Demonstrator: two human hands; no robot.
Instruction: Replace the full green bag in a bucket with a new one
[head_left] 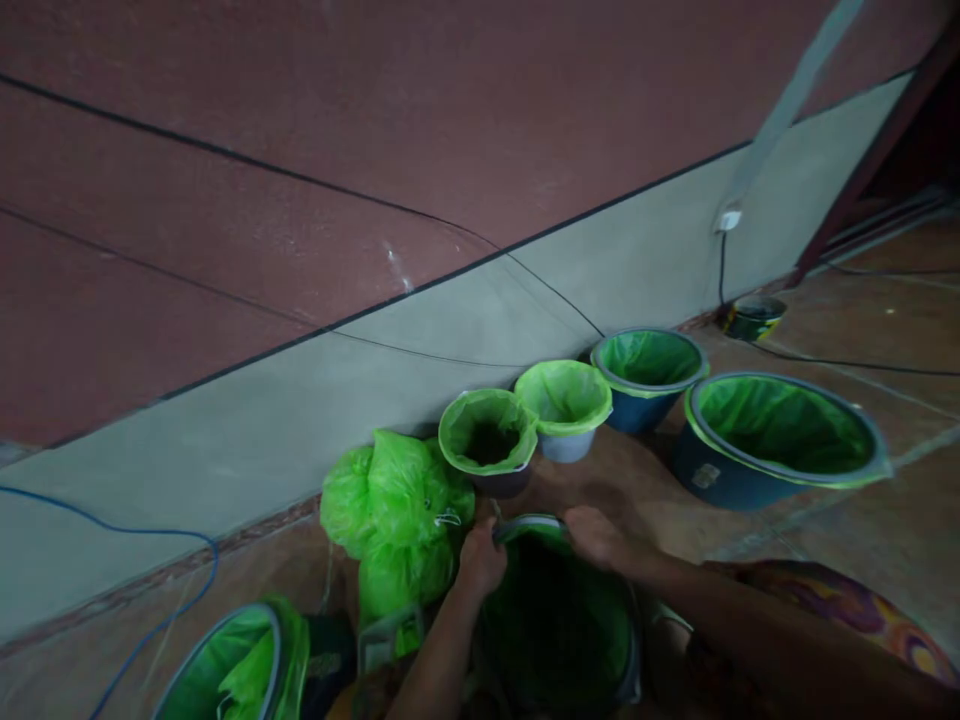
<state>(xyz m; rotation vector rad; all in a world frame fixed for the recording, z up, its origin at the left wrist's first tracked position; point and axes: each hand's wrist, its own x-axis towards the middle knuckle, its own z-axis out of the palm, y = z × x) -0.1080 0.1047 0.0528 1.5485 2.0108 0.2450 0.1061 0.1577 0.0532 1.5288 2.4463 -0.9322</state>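
In front of me is a dark bin (532,522) with a green plastic liner inside. Its mouth tilts toward me, and its inside is too dark to make out. My left hand (481,560) is closed on the rim at the far left. Across from it, my right hand (596,537) grips the same rim on the right. Next to my left hand, by the wall, sit several tied bright green plastic bags (409,500). Just beyond my hands stands a small bin (487,470) with a green liner folded over its rim.
Along the wall stand a light grey lined bin (566,445), a blue lined bin (645,405) and a wide blue lined tub (750,480). Another lined bin (277,650) is at lower left. A blue cable (214,570) crosses the floor; a dark can (754,318) stands farther right.
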